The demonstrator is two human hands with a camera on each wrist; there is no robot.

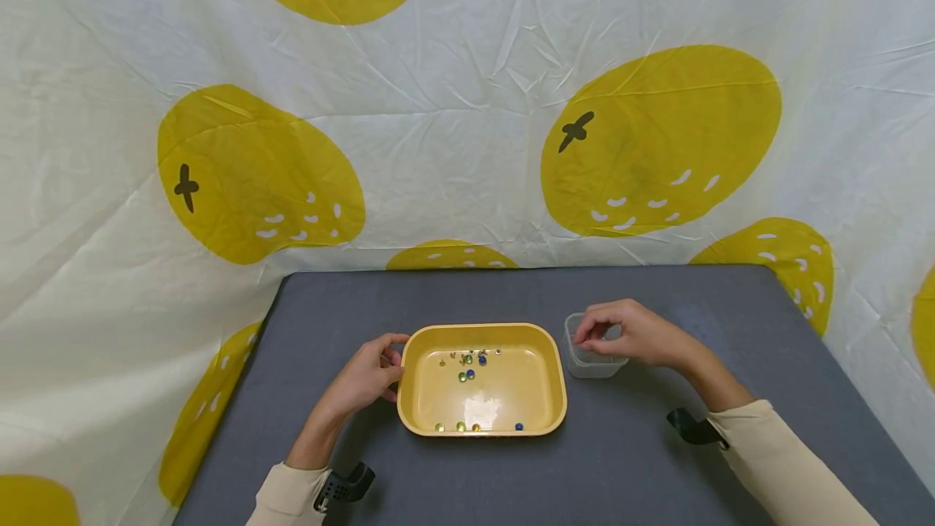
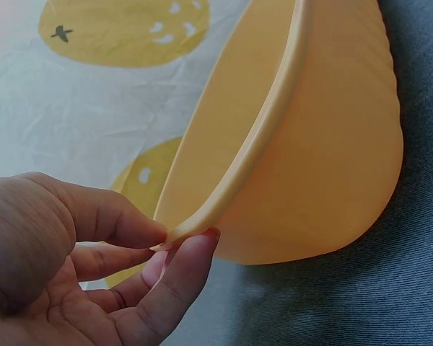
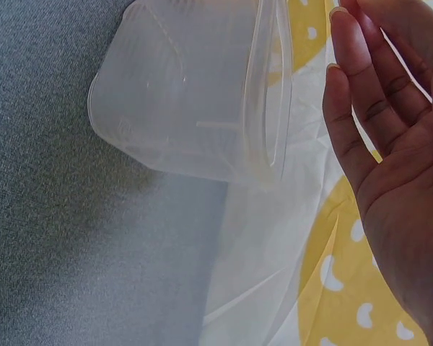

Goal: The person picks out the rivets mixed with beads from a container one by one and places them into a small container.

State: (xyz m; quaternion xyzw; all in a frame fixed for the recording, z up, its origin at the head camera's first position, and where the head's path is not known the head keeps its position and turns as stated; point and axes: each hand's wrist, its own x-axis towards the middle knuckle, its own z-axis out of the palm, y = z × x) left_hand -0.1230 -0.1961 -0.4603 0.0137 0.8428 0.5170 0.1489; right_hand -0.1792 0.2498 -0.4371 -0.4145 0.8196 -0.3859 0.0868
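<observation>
A yellow tray [image 1: 511,396] lies on the table with small shiny pieces in it: blue glass gems [image 1: 482,360], green ones [image 1: 462,426] and tiny brass-coloured bits [image 1: 441,363]. My left hand [image 1: 371,376] pinches the tray's left rim between thumb and fingers, seen closely in the left wrist view. Just right of the tray stands a clear plastic container [image 1: 595,368]. Over its opening is my right hand [image 1: 631,333], thumb and fingertips drawn together. In the right wrist view the fingertips are partly cut off at the top, so anything small between them is hidden.
A dark grey cloth covers the table [image 1: 643,461]. Behind it hangs a white curtain [image 1: 453,169] with large yellow fruit prints, meeting the table's back edge. Each wrist wears a black band [image 1: 343,485].
</observation>
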